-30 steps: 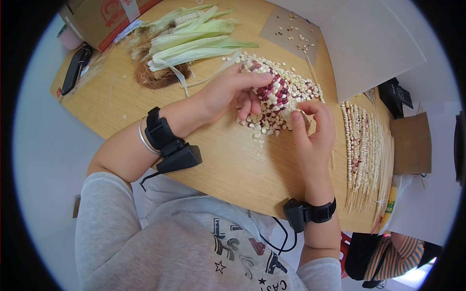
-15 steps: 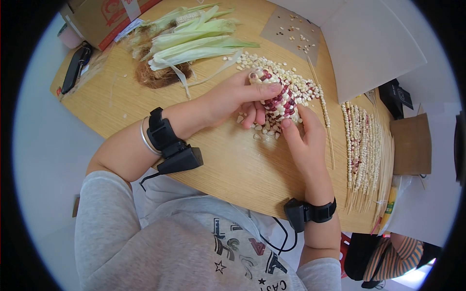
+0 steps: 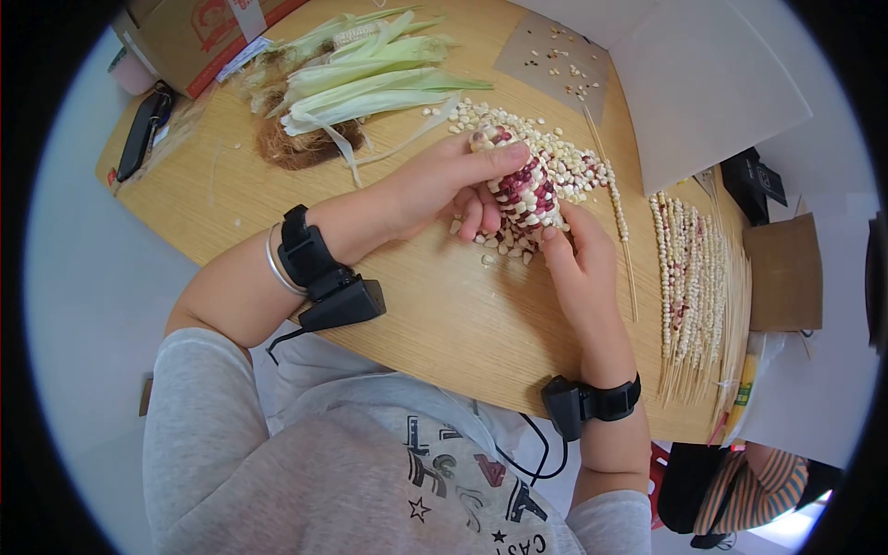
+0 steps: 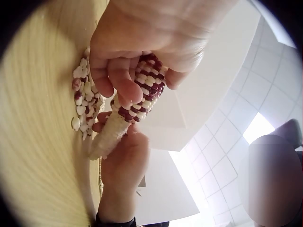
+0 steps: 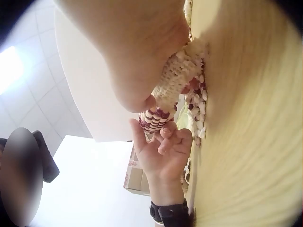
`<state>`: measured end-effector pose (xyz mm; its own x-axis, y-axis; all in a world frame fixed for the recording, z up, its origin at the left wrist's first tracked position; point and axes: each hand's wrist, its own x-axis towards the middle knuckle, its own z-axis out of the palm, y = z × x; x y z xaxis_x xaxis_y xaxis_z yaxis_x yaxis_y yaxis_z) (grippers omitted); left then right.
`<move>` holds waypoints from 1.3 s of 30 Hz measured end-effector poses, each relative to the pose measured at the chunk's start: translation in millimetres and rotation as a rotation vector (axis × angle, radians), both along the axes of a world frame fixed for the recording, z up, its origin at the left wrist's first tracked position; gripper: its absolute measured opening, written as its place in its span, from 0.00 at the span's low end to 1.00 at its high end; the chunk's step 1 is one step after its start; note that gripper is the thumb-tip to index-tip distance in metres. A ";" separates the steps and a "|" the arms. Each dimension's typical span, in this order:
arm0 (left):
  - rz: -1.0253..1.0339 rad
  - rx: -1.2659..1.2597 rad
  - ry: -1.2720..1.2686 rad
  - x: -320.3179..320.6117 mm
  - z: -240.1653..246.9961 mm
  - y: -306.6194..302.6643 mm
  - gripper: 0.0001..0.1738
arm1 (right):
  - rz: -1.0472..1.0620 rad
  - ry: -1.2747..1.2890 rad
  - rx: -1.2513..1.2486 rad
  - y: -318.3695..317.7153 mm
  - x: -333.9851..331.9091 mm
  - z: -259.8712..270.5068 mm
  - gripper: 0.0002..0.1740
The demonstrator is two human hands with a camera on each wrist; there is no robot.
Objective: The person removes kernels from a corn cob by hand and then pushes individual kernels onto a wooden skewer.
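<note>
An ear of corn (image 3: 525, 190) with white and dark red kernels is held tilted over the table between both hands. My left hand (image 3: 453, 180) grips its kernel-covered upper part, thumb along the top and fingers curled beneath. At the other end my right hand (image 3: 587, 264) holds the ear, its thumb (image 5: 147, 103) at the edge of the remaining kernels. That end is stripped to bare cob (image 4: 111, 135), pale and pitted in both wrist views. Loose kernels (image 3: 578, 165) lie heaped under and behind the ear, partly hidden by the hands.
Green corn husks (image 3: 370, 92) and brown corn silk (image 3: 296, 143) lie at the back left. A skewer threaded with kernels (image 3: 618, 203) lies right of the heap. Several more strung skewers (image 3: 689, 287) lie farther right. A grey sheet (image 3: 518, 60) with scattered kernels is at the back.
My right hand, apart from the ear's lower end a second ago, has moved in and taken hold of it. The ear shifted slightly toward me, then a little back, in my left hand.
</note>
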<state>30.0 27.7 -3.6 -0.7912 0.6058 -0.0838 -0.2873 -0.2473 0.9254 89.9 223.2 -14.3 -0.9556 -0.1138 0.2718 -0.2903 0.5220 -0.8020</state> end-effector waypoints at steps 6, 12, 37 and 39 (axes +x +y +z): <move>0.043 0.004 -0.045 -2.3 -2.0 -0.5 0.24 | 0.034 -0.029 -0.013 -1.2 0.1 5.1 0.22; 0.032 0.013 -0.038 -2.1 -1.4 -0.6 0.25 | 0.013 -0.056 0.085 -1.8 0.2 8.7 0.25; -0.015 0.020 -0.104 -2.9 -0.8 -2.3 0.23 | -0.029 0.394 0.187 -4.9 -1.1 14.4 0.10; 0.007 0.022 -0.090 -2.2 0.0 -2.1 0.25 | -0.019 0.397 0.191 -3.5 -1.7 11.9 0.10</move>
<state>27.8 25.5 -3.5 -0.7851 0.6031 -0.1413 -0.3673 -0.2696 0.8902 88.2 219.7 -2.4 -0.7839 -0.1810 0.5940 -0.5453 0.6582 -0.5190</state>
